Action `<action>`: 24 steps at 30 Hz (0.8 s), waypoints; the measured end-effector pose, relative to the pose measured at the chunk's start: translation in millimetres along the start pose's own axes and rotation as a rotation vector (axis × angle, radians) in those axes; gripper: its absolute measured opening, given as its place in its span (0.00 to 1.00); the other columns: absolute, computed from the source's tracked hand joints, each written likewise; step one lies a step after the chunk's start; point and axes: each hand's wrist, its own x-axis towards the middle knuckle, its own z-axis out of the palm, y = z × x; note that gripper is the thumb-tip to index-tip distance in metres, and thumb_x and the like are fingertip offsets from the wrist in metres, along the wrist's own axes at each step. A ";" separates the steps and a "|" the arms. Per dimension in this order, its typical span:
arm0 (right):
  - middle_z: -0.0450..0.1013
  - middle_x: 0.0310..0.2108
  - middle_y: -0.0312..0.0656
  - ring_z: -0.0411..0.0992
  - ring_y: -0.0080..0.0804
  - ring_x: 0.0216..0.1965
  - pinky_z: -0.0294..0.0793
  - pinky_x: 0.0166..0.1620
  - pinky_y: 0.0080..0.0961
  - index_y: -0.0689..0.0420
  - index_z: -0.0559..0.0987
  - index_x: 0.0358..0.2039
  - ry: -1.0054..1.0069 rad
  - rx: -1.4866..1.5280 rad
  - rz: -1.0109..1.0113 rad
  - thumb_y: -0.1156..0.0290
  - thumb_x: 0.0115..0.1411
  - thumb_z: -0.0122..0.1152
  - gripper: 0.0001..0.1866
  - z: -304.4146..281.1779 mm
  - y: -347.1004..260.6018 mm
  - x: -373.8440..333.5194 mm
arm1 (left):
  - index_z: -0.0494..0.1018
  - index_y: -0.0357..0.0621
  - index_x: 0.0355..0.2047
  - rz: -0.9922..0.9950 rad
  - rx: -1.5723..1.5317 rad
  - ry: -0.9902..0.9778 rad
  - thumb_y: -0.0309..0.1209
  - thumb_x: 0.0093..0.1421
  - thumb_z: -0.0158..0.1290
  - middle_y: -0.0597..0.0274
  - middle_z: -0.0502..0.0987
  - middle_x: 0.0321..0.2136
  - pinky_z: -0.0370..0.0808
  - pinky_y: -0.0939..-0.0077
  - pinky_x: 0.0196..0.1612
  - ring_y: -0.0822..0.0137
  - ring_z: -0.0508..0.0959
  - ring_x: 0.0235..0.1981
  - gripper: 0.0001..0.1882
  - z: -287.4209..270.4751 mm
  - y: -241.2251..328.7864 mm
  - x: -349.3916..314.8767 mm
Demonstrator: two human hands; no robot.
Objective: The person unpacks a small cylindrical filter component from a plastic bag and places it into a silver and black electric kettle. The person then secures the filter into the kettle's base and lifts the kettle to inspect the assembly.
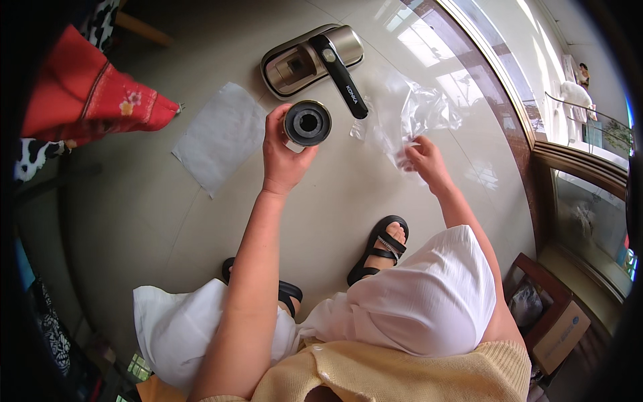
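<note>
Past the loose white cloth garment over the knees, a black strappy sandal rests on the glossy pale tile floor. Beyond, the right hand has its fingers pinched on a crumpled clear plastic bag. The left hand has its fingers curled around a round black-topped cylinder, raised above the floor. Leftward lies a flat whitish translucent sheet; farthest, a rounded bronze appliance with a black handle.

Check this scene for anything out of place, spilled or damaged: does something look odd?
Crumpled clear plastic, pinched by the right hand, and a flat whitish sheet lie loose on the floor near the handheld appliance, looking like untidy wrapping. No spill or damage is evident.
</note>
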 end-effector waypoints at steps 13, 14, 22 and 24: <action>0.76 0.29 0.43 0.76 0.42 0.27 0.74 0.27 0.33 0.57 0.74 0.39 -0.140 -0.638 -0.782 0.60 0.59 0.64 0.15 60.3 -101.0 -68.8 | 0.60 0.46 0.53 0.025 0.317 -0.153 0.21 0.43 0.65 0.54 0.68 0.48 0.71 0.61 0.53 0.49 0.70 0.51 0.37 14.2 -8.8 -30.5; 0.75 0.30 0.44 0.76 0.43 0.27 0.74 0.27 0.34 0.57 0.73 0.39 -0.150 -0.654 -0.776 0.60 0.59 0.64 0.16 60.2 -99.4 -66.9 | 0.59 0.46 0.53 -0.022 0.311 -0.163 0.21 0.43 0.65 0.54 0.68 0.48 0.71 0.60 0.53 0.49 0.70 0.51 0.37 15.9 -10.9 -35.0; 0.75 0.29 0.45 0.75 0.47 0.29 0.74 0.30 0.39 0.59 0.72 0.35 -0.177 -0.528 -0.750 0.62 0.59 0.63 0.14 54.7 -69.8 -67.9 | 0.59 0.46 0.52 -0.019 0.337 -0.294 0.19 0.43 0.63 0.54 0.67 0.49 0.72 0.61 0.52 0.49 0.70 0.51 0.37 34.2 -6.5 -49.9; 0.75 0.29 0.45 0.75 0.47 0.29 0.74 0.31 0.39 0.59 0.73 0.35 -0.220 -0.560 -0.703 0.64 0.58 0.64 0.13 54.4 -61.7 -70.5 | 0.60 0.46 0.53 -0.033 0.326 -0.341 0.19 0.43 0.63 0.54 0.67 0.49 0.73 0.61 0.52 0.49 0.70 0.52 0.36 36.3 -6.2 -55.3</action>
